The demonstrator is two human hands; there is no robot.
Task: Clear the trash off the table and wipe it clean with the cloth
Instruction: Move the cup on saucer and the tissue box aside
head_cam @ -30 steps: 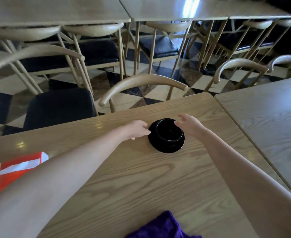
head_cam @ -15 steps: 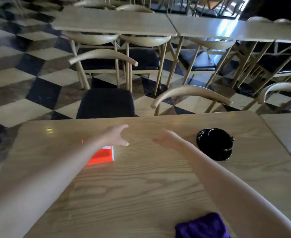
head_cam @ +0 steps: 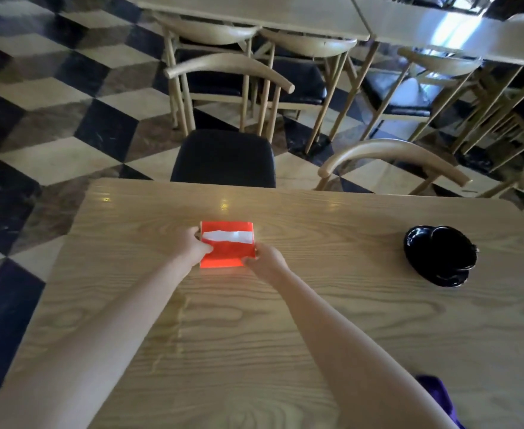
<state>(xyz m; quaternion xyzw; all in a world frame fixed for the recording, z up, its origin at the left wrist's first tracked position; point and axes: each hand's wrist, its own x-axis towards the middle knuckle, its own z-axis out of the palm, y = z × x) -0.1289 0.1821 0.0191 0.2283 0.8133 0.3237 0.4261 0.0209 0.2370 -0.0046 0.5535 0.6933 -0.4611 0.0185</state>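
The red box (head_cam: 226, 244) lies mid-frame on the table (head_cam: 332, 305). Half a second ago my hands only reached toward it; now the left hand (head_cam: 191, 246) clasps its left edge and the right hand (head_cam: 264, 261) pinches its near right corner, so clearing can start, I think. The purple cloth (head_cam: 435, 394) is cut off at lower right.

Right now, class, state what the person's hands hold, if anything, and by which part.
Both hands hold the orange tissue box: the left hand grips its left edge, the right hand its near right corner. It lies on the table.
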